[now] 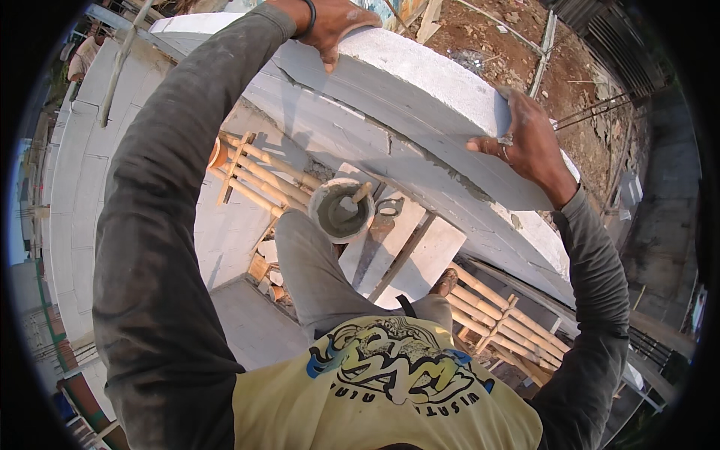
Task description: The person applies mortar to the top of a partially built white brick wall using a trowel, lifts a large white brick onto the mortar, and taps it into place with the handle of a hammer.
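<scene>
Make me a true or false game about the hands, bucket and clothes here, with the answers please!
1. Both hands, left and right, touch the block. True.
2. The bucket is upside down. False: it stands upright, with grey mortar inside.
3. A black band is on the left wrist. True.
4. The sleeves are bright red. False: they are dark grey.
5. The shirt has a picture on it. True.

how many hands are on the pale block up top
2: the left hand is at the left part of the pale block's upper edge, the right hand toward its right end. The far face is hidden, so anything there can't be counted.
</scene>
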Tool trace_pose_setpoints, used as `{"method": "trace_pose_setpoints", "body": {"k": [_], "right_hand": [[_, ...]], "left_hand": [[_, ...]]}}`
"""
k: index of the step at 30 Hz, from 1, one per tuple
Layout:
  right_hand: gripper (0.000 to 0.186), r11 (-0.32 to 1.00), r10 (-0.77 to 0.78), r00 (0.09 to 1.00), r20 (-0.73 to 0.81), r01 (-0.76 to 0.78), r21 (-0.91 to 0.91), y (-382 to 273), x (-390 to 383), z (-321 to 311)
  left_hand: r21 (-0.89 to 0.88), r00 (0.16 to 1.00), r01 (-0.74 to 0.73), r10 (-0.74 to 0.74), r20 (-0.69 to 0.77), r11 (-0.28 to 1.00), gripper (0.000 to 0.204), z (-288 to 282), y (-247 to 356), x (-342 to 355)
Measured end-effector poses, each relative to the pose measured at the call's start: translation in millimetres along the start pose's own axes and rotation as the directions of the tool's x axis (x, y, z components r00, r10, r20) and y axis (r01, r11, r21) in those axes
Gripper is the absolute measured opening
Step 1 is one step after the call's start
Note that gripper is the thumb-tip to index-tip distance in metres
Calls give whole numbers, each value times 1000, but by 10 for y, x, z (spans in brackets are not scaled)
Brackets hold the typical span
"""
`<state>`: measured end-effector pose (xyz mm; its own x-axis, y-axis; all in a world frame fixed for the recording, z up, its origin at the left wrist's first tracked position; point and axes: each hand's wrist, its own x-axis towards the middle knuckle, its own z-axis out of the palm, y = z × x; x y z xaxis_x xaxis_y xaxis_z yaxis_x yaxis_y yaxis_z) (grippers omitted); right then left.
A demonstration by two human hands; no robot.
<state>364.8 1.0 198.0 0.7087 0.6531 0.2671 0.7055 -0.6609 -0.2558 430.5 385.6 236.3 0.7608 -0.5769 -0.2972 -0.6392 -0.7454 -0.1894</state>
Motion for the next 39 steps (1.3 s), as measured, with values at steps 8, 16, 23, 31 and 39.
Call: {"method": "trace_pose_setpoints", "body": {"k": [8,16,23,31,39], "right_hand": [[96,1000,11,1000,13,-11,0,7,-19,10],[95,996,70,995,73,-74,41,4,-17,85],[94,999,42,996,73,-43,17,68,-24,171],[91,998,48,996,82,-50,32,5,-22,170],[96,999,37,996,86,-39,19,76,-44,196]], "left_hand": [[22,999,-27,27,-38,999,103,-32,74,34],[-23,988,-111,108,-107,994,101,119,54,76],[-65,992,-121,118,-47,991,97,78,135,110],[12,1000,9,-10,10,1000,87,-35,283,26],[-135,982,-151,134,-130,979,88,-56,294,1]]}}
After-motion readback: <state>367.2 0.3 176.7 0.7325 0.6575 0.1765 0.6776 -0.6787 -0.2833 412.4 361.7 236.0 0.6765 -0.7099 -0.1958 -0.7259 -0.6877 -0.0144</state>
